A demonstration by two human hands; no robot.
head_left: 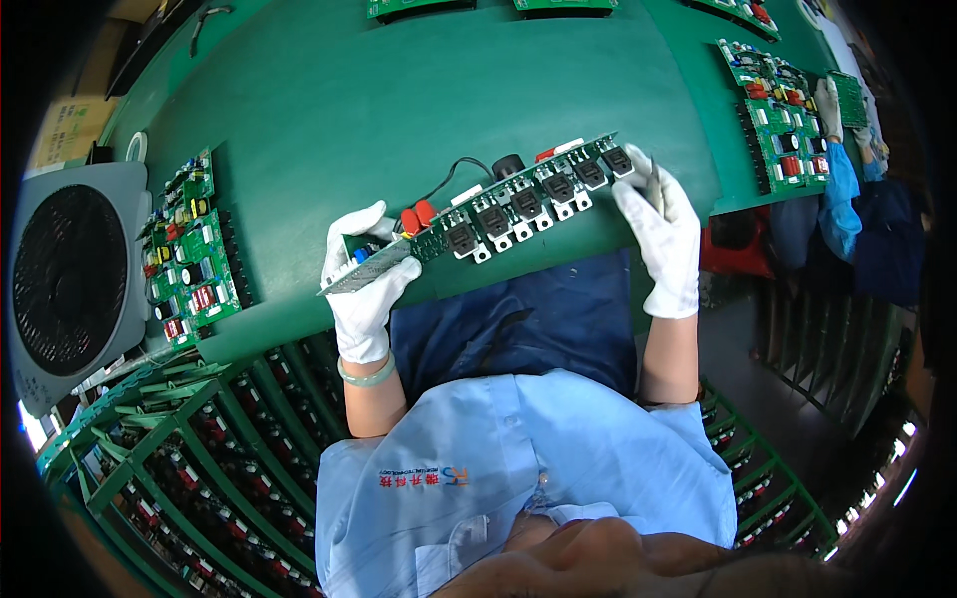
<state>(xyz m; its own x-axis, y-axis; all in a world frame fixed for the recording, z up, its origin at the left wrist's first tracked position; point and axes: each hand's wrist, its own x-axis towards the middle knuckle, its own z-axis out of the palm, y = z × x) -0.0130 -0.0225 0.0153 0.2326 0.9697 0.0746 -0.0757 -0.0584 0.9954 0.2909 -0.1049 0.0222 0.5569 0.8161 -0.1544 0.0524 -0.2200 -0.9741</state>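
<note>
Head view. Item: long green circuit board (508, 204), carried clear of the green tabletop (329, 100), in front of the person's chest.

Long axis: runs from lower left to upper right across the picture, the row of black square components facing the camera; red parts and a black wire sit near its left-middle.

Left hand (364, 289), white-gloved: grip clenched on the board's lower left end, fingers wrapped around the edge beside a pale ribbed part.

Right hand (663, 234), white-gloved: grip closed about the upper right end, fingertips at the last black component; a thin dark tool-like shaft appears to stand between the fingers, too small to identify.

Relation: the board spans the gap between both hands, each taking one end, neither nearer its middle.

Nearby: second populated circuit board (194, 249) lying flat at the left; grey fan unit (75, 279) beyond it; a co-worker's gloved hand (827, 105) at further boards, upper right.
</note>
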